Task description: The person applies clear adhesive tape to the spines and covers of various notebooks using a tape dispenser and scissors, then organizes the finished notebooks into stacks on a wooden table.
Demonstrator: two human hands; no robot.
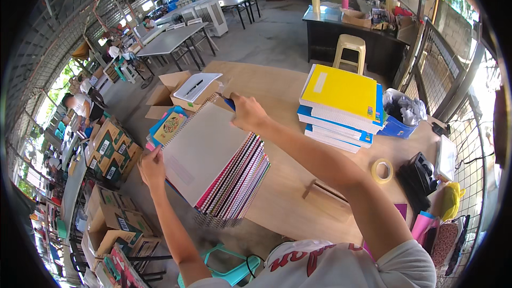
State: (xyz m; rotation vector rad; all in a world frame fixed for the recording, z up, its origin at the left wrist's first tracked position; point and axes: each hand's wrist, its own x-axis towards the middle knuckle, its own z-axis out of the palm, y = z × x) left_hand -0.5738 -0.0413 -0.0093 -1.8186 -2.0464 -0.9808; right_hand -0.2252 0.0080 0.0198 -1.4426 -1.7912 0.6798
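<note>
A tall stack of spiral notebooks (240, 181) stands near the table's left edge, with a spiral-bound notebook (205, 141) on top, its pale grey cover up. My left hand (152, 168) pinches this notebook at its left corner, by the lower end of the coil. At the coil's upper end, my right hand (248, 112) is closed around a blue-handled tool (230, 104). The tool's small tip meets the wire there; its exact kind is hard to make out. Beside the coil lie colourful notebook covers (169, 128), partly hidden.
To the right stands a pile of yellow and blue notebooks (341, 101), beside a blue bin (400, 125). A tape roll (382, 171), a black pouch (418, 176) and a wooden piece (326, 197) lie nearer. An open carton (170, 88) holds papers and a pen at the far left.
</note>
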